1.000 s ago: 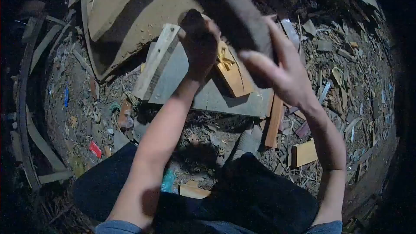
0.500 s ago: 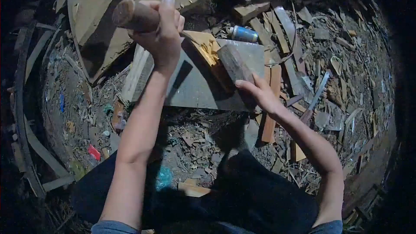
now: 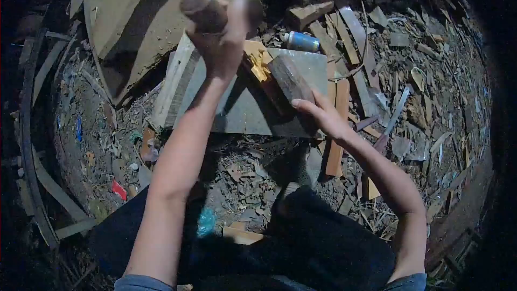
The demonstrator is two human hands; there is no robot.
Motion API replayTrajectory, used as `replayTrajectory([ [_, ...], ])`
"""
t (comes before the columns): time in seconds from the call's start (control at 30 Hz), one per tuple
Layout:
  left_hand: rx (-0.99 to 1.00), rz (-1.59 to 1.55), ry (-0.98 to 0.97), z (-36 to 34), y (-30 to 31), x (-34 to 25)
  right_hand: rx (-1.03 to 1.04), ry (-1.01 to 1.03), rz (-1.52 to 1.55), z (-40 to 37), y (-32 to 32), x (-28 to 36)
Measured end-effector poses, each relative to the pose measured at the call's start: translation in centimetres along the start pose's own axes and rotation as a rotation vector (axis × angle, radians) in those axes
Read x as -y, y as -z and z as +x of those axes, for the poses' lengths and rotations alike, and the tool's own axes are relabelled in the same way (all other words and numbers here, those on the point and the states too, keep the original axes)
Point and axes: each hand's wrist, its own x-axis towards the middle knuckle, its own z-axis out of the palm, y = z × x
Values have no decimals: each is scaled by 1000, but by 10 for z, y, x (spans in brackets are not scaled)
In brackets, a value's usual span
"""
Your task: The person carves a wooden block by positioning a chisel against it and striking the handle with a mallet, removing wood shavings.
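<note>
A slab lies mid-frame, with a sheet behind it at upper left. On the slab rests a block; just right of that is a billet, in the right hand over the slab's right part. The left hand, around a handle, is before the slab's upper-left part. A beam lies along the slab's left edge, a strip beside its right, a can by its far edge. A bag lies bottom centre, left of an offcut.
</note>
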Motion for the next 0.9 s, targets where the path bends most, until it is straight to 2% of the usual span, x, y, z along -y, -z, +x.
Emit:
replayTrajectory([
  [0.17,48,108,-59,-2,3,12,-29,29,-45,0,0,0],
  [0.23,0,-44,-4,-7,1,3,-22,9,-65,1,1,-2],
  [0.67,-62,-162,44,-8,3,2,-17,48,-83,0,-1,4],
  [0.77,-77,-129,58,-6,0,5,-22,59,-88,4,1,-5],
  [0.83,-35,63,-37,-2,0,15,-21,52,-93,4,2,-6],
  [0.9,29,185,-11,-5,-2,25,-20,25,-62,3,1,-2],
])
